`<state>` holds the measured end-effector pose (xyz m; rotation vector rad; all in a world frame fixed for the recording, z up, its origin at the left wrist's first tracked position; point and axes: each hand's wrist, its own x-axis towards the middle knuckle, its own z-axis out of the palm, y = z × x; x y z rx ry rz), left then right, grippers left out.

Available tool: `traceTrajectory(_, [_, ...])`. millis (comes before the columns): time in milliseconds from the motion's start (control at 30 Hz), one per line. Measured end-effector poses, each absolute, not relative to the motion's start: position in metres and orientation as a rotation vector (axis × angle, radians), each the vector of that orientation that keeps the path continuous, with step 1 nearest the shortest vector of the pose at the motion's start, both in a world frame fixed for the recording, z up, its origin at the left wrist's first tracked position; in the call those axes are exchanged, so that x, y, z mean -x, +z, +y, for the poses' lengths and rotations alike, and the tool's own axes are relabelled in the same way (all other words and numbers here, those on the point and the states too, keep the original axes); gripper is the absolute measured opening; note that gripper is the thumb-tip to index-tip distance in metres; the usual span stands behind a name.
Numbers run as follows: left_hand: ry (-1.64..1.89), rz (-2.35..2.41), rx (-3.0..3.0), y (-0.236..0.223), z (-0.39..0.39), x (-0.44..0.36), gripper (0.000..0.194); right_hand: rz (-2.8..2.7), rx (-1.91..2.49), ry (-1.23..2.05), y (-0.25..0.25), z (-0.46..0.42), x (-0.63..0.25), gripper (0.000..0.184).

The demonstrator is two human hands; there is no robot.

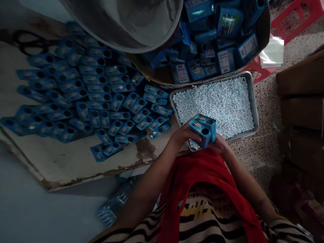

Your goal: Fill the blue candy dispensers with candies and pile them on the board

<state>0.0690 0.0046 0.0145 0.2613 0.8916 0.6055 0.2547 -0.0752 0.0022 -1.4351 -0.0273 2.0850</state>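
Note:
Two small blue candy boxes, each with a round hole in its top, are held side by side over the near edge of a metal tray. My left hand is closed around their left side, thumb across the front. My right hand is closed at their lower right, its fingers mostly hidden behind the boxes. Small pale blue and white candies fill the tray. Left of my hands, many similar blue boxes stand packed together on the table, holes upward.
Behind the tray stands a cardboard carton of blue boxes, with a large metal bowl at its left. Black scissors lie at the table's far left. A red plastic stool and brown cartons are on the right.

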Motion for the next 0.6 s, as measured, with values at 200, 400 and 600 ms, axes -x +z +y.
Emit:
traceTrajectory(200, [0.649, 1.189, -0.538, 0.02, -0.01, -0.066, 0.067, -0.681, 1.548, 1.571, 0.017, -0.072, -0.271, 0.075])
traceTrajectory(400, [0.495, 1.176, -0.61, 0.019, -0.023, -0.067, 0.071, -0.809, 1.587, 1.808, -0.007, -0.079, -0.242, 0.099])
traceTrajectory(600, [0.485, 1.244, -0.846, 0.01, -0.027, -0.038, 0.072, -1.602, 1.552, 1.682, -0.019, -0.049, -0.271, 0.076])
